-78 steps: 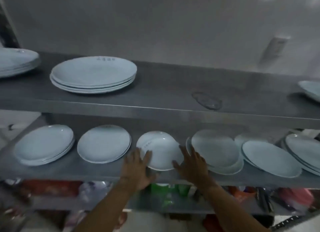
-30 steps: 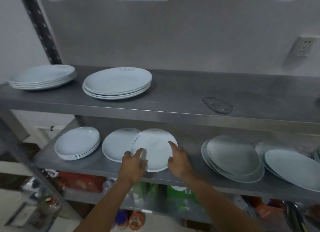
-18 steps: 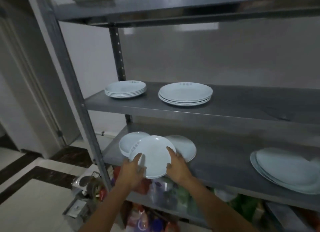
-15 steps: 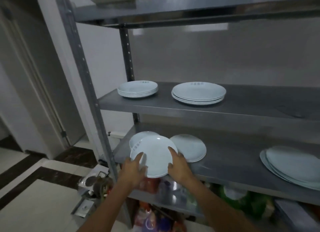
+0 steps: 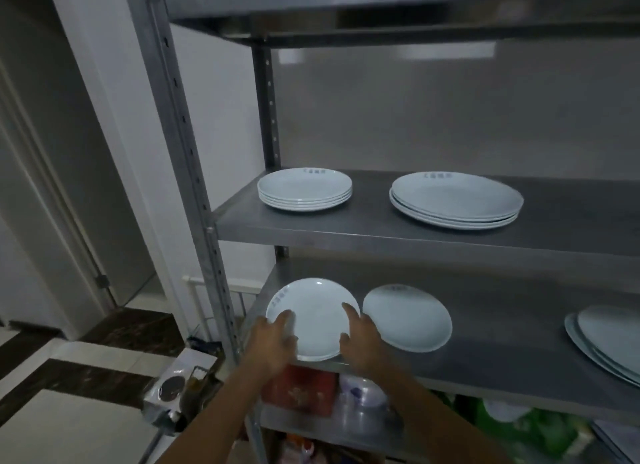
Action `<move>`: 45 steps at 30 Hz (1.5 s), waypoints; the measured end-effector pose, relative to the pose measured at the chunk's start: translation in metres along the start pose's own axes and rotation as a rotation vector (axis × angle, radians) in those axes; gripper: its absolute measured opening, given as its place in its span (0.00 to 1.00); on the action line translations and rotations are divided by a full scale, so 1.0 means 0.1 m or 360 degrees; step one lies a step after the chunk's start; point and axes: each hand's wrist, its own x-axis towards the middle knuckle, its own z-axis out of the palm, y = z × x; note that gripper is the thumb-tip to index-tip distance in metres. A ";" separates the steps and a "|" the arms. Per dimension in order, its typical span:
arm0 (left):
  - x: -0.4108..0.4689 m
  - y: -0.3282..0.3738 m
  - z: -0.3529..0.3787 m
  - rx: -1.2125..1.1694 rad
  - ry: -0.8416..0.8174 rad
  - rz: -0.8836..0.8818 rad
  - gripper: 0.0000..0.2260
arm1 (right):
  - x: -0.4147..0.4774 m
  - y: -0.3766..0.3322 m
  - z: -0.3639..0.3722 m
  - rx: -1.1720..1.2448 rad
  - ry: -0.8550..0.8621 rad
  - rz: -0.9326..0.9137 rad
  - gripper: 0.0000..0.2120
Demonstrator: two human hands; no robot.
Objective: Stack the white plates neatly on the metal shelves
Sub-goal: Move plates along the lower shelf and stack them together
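I hold a small white plate (image 5: 313,320) by its near rim with both hands, at the left end of the lower metal shelf (image 5: 485,370). My left hand (image 5: 273,339) grips the left side with the thumb on top. My right hand (image 5: 360,339) grips the right side. The plate lies flat where a small stack stood, and a second rim shows just under its front edge. A single white plate (image 5: 407,316) lies right beside it. The upper shelf (image 5: 346,236) carries a small plate stack (image 5: 304,193) and a larger plate stack (image 5: 455,200).
Overlapping large plates (image 5: 609,342) lie at the right end of the lower shelf. A perforated steel upright (image 5: 194,186) stands just left of my hands. A red box (image 5: 301,391) and bags fill the shelf below. A small stove (image 5: 173,387) sits on the floor.
Both hands lifted the small plate from the middle of the lower shelf and carried it left, over the single plate to the leftmost stack. The view swung left with it.
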 end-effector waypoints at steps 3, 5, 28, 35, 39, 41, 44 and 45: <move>0.50 -0.08 0.10 0.0048 -0.0044 0.0022 0.24 | 0.47 0.04 0.10 -0.0053 0.0066 0.0010 0.30; 0.81 -0.16 0.18 0.0053 -0.0072 0.0045 0.26 | 0.74 0.09 0.23 -0.0054 0.0103 0.0025 0.31; 0.98 0.38 -0.31 0.0379 0.0079 0.0773 0.40 | 0.26 -0.49 -0.29 -0.0458 0.0360 0.0289 0.32; 0.49 0.78 -0.29 0.0493 -0.0020 0.0982 0.46 | -0.49 -0.30 -0.53 -0.0495 0.0385 0.0477 0.36; 0.28 1.08 -0.34 0.0494 0.0011 0.1086 0.40 | -0.69 -0.20 -0.78 -0.0527 0.0458 0.0467 0.35; 0.21 1.14 -0.47 0.0494 0.0044 0.1074 0.38 | -0.70 -0.25 -0.92 -0.0536 0.0482 0.0398 0.35; 0.13 1.17 -0.75 0.0529 0.0131 0.1028 0.37 | -0.66 -0.47 -1.08 -0.0627 0.0583 0.0159 0.31; 0.11 1.17 -0.85 0.0524 0.0143 0.1005 0.36 | -0.65 -0.57 -1.11 -0.0656 0.0627 0.0066 0.29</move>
